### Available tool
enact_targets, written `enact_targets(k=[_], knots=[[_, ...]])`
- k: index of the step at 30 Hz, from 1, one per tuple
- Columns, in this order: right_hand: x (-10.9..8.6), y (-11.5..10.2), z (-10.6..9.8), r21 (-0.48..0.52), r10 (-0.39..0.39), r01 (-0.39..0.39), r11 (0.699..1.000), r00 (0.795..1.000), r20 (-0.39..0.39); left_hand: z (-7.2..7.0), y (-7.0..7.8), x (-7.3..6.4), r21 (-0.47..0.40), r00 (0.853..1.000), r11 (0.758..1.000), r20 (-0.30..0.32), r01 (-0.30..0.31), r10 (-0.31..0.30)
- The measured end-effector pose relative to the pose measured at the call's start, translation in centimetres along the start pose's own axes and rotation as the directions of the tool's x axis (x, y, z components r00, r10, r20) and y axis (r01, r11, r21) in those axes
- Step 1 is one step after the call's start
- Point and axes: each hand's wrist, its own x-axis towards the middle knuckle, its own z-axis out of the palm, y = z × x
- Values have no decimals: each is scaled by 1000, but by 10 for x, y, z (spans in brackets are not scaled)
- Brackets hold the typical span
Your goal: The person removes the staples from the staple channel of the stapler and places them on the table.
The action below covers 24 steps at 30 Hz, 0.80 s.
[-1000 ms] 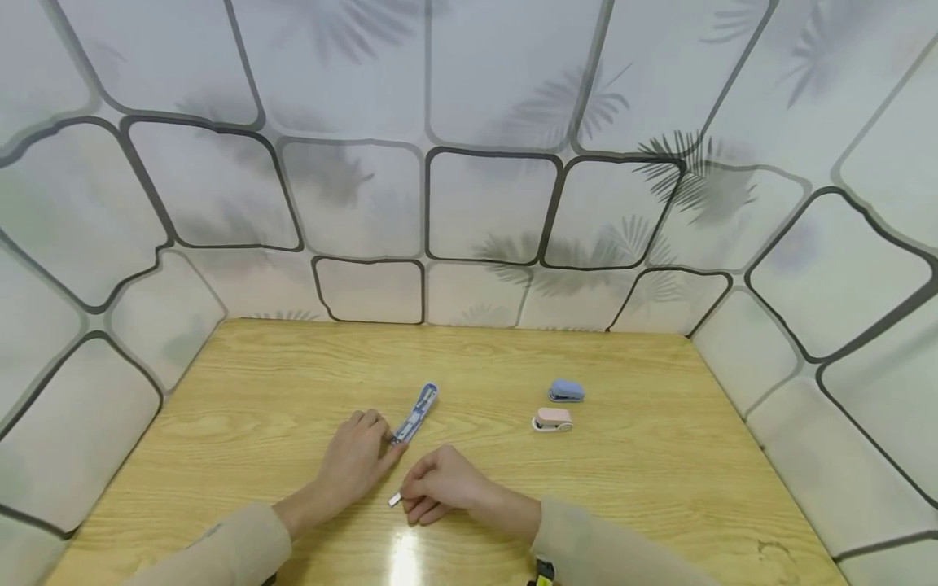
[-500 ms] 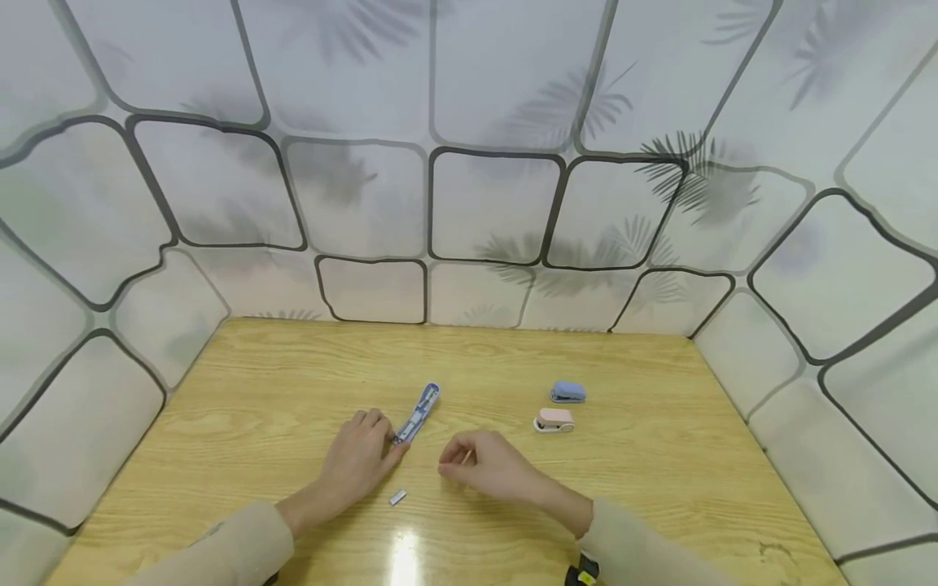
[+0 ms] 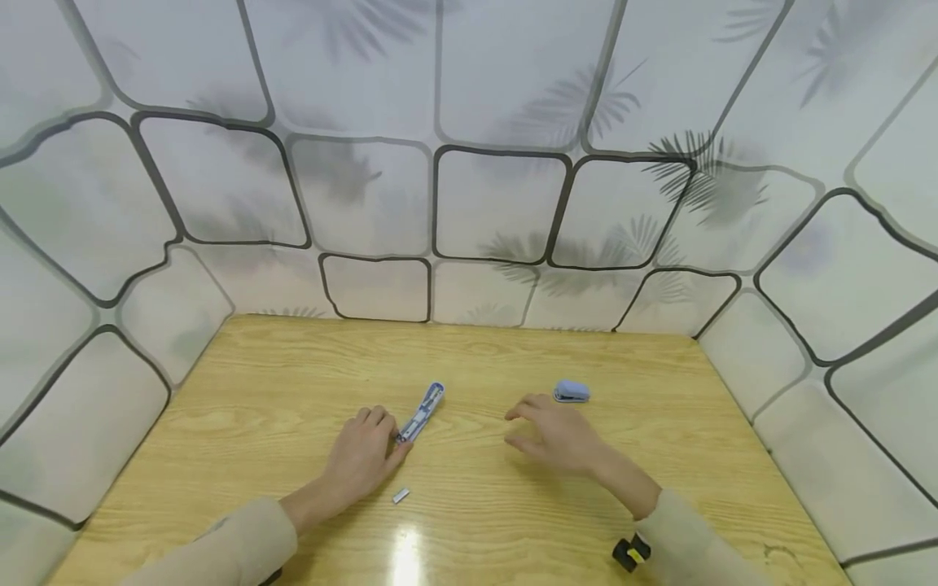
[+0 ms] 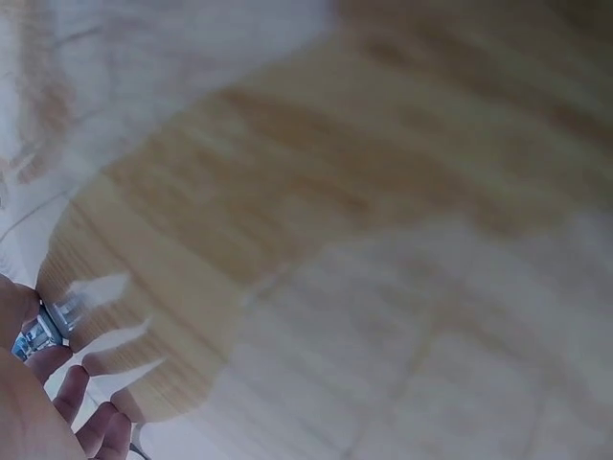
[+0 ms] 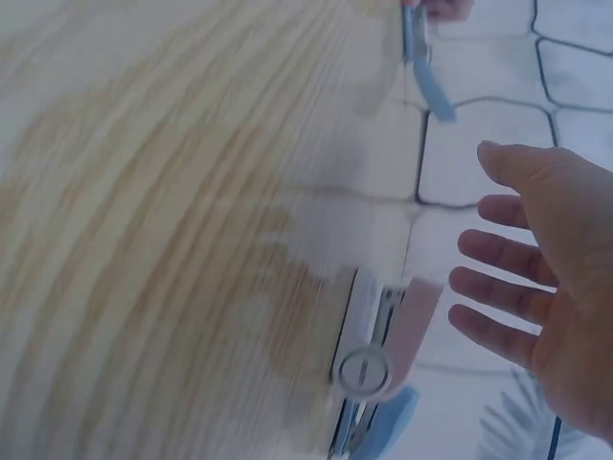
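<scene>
My left hand [image 3: 355, 457] holds the near end of a blue stapler [image 3: 423, 409], which lies spread open on the table. Thumb and fingers are on either side of that end. On the wood just below this hand lies a small silvery strip of staples [image 3: 400, 496]. My right hand [image 3: 560, 435] is in the air with fingers apart and nothing in them. Close by it in the right wrist view stands a pink and white stapler [image 5: 407, 331], which the hand hides in the head view. A second blue stapler [image 3: 572, 391] sits just beyond.
The wooden table [image 3: 330, 350] is enclosed at the back and both sides by a pale patterned curtain [image 3: 484, 203]. A black wrist device [image 3: 632, 553] hangs below the right sleeve.
My right hand has let go of the staple strip, leaving it on the table, and has moved right and away towards the pink stapler, its fingers spreading. The left hand keeps its hold.
</scene>
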Motion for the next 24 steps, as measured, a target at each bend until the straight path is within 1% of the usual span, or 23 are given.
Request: enact_targets(k=[2,4,8,13,18,20,24], knots=[[-5,14,0,-91,-50,45,995,998,-50,0,0,1,1,1000,1000,7,4,-4],[-9,28,2,-182,-98,78,980,990,-103,0,0,1,2,1000,1000,15,9,-9],[-16,50,3,-282,-132,88,955,981,-141,-1,0,1,4,1000,1000,28,14,-15],[-24,64,3,-322,-149,90,943,975,-164,-2,0,1,12,1000,1000,29,11,-11],[-33,73,5,-344,-138,72,936,976,-171,-2,0,1,13,999,1000,33,8,-8],[-36,77,7,-350,-151,82,933,973,-175,-2,0,1,13,999,1000,39,11,-11],[-38,81,9,-357,-206,125,926,958,-199,-2,0,0,14,999,1000,44,13,-14]])
